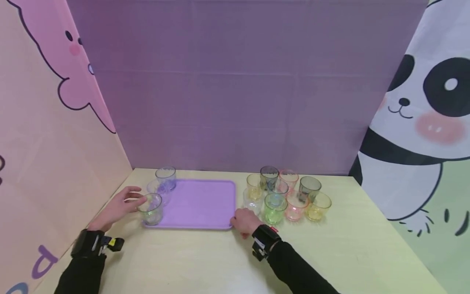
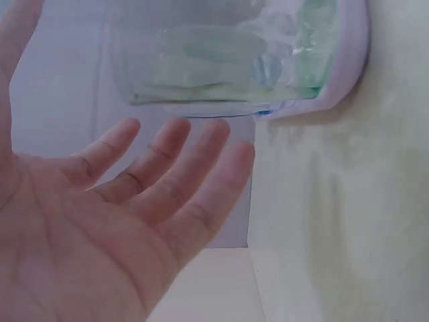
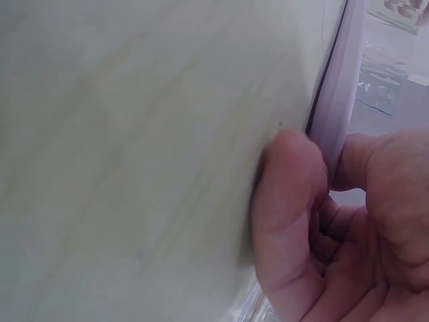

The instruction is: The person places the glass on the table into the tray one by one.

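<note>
A purple tray (image 1: pixel 205 204) lies on the table, with three glasses along its left side. At the front left corner stands a greenish glass (image 1: pixel 153 215); behind it are a clear, faintly violet glass (image 1: pixel 161 191) and a bluish glass (image 1: pixel 167 175). My left hand (image 1: pixel 123 205) is beside the greenish glass. In the left wrist view its fingers (image 2: pixel 181 184) are spread and relaxed, just short of the glass wall (image 2: pixel 208 67). My right hand (image 1: pixel 247 221) pinches the tray's front right corner; in the right wrist view thumb and finger hold the tray rim (image 3: pixel 342 87).
To the right of the tray stands a cluster of several tinted glasses, among them a green glass (image 1: pixel 275 210), a pink glass (image 1: pixel 295 208) and a yellow glass (image 1: pixel 318 208). A clear glass (image 1: pixel 252 200) is close behind my right hand. A purple backdrop (image 1: pixel 242 102) rises behind the table.
</note>
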Available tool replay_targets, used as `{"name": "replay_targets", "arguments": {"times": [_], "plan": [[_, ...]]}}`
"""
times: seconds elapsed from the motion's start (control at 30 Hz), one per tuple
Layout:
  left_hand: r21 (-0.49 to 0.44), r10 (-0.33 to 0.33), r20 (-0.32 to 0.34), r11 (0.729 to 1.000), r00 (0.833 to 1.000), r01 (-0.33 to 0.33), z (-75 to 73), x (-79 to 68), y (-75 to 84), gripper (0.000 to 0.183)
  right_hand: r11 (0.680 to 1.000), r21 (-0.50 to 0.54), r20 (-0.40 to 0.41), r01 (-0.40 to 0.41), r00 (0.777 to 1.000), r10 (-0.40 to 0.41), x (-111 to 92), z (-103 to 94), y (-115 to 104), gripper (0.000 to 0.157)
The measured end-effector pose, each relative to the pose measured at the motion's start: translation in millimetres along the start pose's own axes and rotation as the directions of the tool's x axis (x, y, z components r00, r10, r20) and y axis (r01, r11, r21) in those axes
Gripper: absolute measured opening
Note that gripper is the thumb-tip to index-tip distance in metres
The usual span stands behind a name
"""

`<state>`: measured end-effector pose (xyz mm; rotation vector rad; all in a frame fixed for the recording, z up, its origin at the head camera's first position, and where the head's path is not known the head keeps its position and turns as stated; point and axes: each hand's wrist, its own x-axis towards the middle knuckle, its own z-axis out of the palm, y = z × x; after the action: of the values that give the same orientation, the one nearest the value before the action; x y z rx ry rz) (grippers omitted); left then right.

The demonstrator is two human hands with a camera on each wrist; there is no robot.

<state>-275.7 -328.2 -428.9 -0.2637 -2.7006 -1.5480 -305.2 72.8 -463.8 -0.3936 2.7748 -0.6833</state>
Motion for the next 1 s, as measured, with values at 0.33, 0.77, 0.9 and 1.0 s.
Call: {"name": "replay_targets", "arguments": {"times": [0.33,0.77,0.9,1.0], "plan": [[0.049,-0.022,-0.169,0.998,0.985,0.03,-12.1,4.0,0.7,0.047,0.999,-0.018,-0.008,0.027,1.0,-0.028,-0.9,2.1,0.9,0.021],[0.08,-0.149,-0.019,0.985,0.989,0.15,-0.6,12.3,-13.9,0.025,0.995,0.082,-0.029,0.06,0.998,-0.058,-3.4,-3.1,-0.7,0.025],[0.052,-0.155,0.026,0.987,0.987,0.154,6.3,13.9,-16.0,0.023,0.99,0.119,-0.035,0.073,0.997,-0.069,-5.6,-3.2,2.3,0.029],[0.053,-0.169,0.031,0.984,0.985,0.168,9.3,15.0,-16.1,0.024,0.987,0.148,-0.058,0.069,0.996,-0.061,-7.6,-4.2,2.3,0.03]]}}
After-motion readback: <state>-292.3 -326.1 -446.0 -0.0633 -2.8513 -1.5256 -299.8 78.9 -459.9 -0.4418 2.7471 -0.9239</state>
